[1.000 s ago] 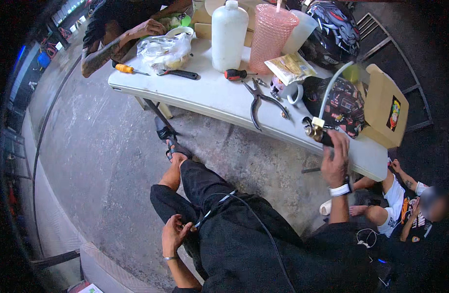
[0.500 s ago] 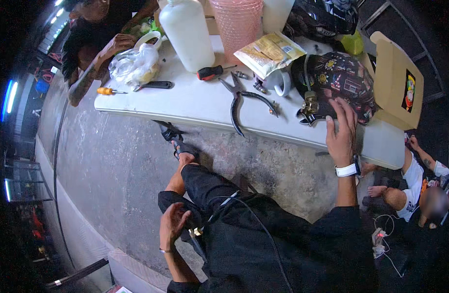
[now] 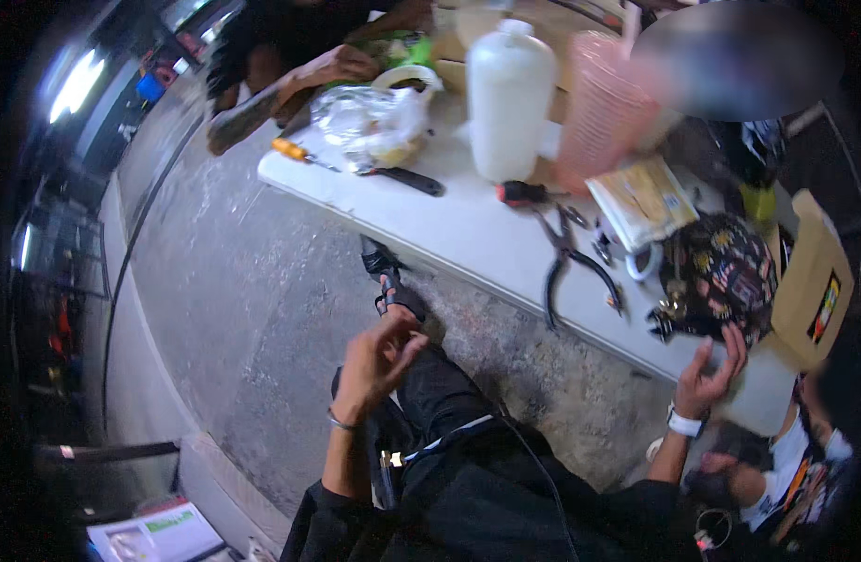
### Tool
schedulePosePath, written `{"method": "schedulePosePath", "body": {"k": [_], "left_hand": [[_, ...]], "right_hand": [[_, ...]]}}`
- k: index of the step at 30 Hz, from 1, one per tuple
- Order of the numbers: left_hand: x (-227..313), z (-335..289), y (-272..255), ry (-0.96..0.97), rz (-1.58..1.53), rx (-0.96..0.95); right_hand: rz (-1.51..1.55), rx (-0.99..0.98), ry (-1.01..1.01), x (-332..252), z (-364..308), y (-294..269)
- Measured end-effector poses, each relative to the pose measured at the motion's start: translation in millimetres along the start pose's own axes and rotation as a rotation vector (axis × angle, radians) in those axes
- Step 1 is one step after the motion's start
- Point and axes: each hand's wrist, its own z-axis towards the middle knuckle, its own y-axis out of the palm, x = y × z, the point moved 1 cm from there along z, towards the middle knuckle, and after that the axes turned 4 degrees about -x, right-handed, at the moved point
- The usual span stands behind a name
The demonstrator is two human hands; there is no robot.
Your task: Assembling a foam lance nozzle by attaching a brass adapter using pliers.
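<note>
My left hand point(image 3: 379, 367) hangs over my lap, its fingers loosely bent with the thumb apart and nothing visible in them. Beside the right part of the table edge, my right hand point(image 3: 712, 377) has its fingers spread and holds nothing. Just beyond it lie a dark patterned cap point(image 3: 726, 272) and a black adjustable wrench point(image 3: 669, 324) with a brass fitting point(image 3: 672, 298) by it. Black-handled pliers point(image 3: 571, 267) rest with jaws pointing away, near a red and black screwdriver point(image 3: 524, 193). On my lap are brass-ended parts point(image 3: 391, 459) and a thin cable point(image 3: 534, 459).
The white table point(image 3: 421, 229) carries a white bottle point(image 3: 510, 108), pink ribbed container point(image 3: 601, 122), packet point(image 3: 641, 201), white mug point(image 3: 644, 262), plastic bag point(image 3: 370, 117), and orange-handled screwdriver point(image 3: 295, 150). An opened cardboard box point(image 3: 810, 290) stands at right. One person's forearm point(image 3: 262, 108) leans at far left; another person sits lower right.
My view has turned, so the table slants down to the right. My left hand has risen over my knee. My right hand has drawn back slightly from the cap and wrench.
</note>
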Motion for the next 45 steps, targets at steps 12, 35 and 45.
{"method": "schedulePosePath", "body": {"k": [12,35,45], "left_hand": [[-171,-103,23,-0.322,-0.165,0.014],[-218,-134,30,-0.299,-0.59,0.629],[-204,-154,32,-0.358,-0.675,0.575]], "right_hand": [[0.381,-0.454,-0.25,-208,47,59],[-0.699,-0.567,-1.099,-475,170,384],[1.074,-0.955,-0.417,-418,0,125]]}}
